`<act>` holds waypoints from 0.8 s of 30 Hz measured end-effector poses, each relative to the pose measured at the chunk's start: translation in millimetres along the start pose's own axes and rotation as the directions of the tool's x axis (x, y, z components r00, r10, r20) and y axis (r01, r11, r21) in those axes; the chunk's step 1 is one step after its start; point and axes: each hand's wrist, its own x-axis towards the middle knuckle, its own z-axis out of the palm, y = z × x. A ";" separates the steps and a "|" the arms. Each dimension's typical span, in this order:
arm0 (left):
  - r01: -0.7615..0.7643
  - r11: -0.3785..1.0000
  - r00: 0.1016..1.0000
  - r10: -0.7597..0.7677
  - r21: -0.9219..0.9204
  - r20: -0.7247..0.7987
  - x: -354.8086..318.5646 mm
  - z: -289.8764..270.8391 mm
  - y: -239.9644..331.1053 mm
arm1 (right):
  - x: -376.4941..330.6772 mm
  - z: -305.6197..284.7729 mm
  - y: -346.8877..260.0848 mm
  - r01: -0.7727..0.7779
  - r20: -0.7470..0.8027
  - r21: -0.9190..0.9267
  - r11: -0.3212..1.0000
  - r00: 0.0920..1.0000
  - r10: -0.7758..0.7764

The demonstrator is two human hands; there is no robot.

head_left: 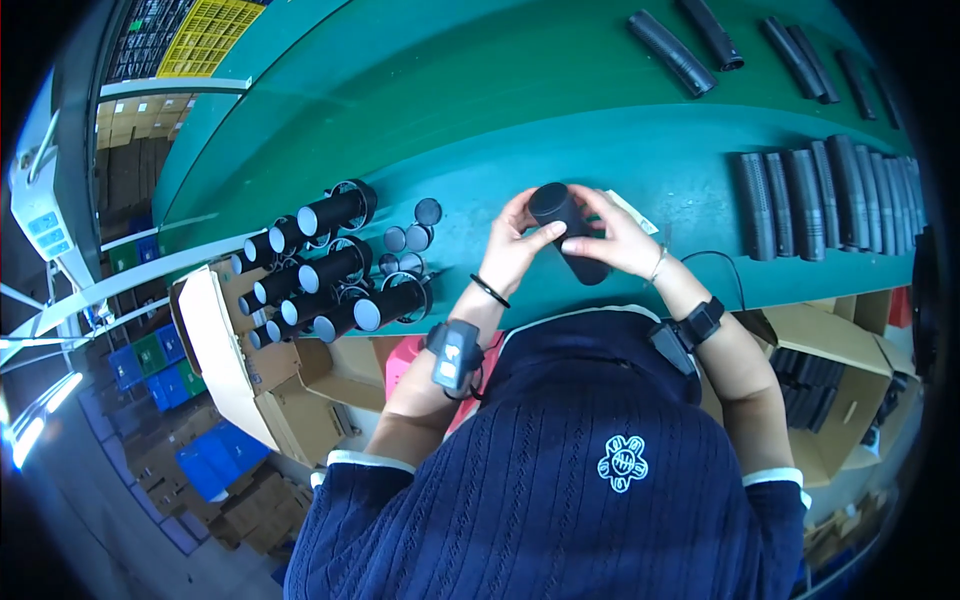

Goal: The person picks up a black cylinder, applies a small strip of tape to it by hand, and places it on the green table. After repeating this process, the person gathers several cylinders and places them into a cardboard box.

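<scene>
A black cylinder (575,232) is held over the green table, just in front of my body, its rounded dark top tilted away from me. My left hand (517,232) grips it from the left, thumb lying across its side. From the other side my right hand (618,240) closes on it, fingers near the top and thumb on the front. Whether the top is a separate cap, I cannot tell. Left of my hands, several round dark discs (428,211) lie on the table. A pale paper slip (632,212) rests beside my right hand.
At the left table edge several black cylinders with pale ends (328,213) lie stacked. A row of dark ribbed tubes (803,200) stretches along the right, and more tubes (672,54) lie farther back. Open cardboard boxes (225,355) stand below the table's near edge. A thin black cable (728,258) runs nearby.
</scene>
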 end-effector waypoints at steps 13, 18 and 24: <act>-0.094 0.959 0.984 0.131 0.269 -0.124 -32.6 30.5 3.8 | -19.9 19.2 -1.1 -0.016 -0.016 0.115 0.993 1.000 0.018; -0.114 0.972 0.989 0.091 0.204 0.119 -0.9 1.4 12.9 | -5.5 15.4 -1.9 -0.012 -0.084 0.057 0.998 0.996 0.017; -0.039 0.999 0.976 0.042 -0.019 0.214 -12.3 -1.0 7.4 | -5.9 20.9 8.9 -0.086 0.001 0.197 0.977 0.996 0.087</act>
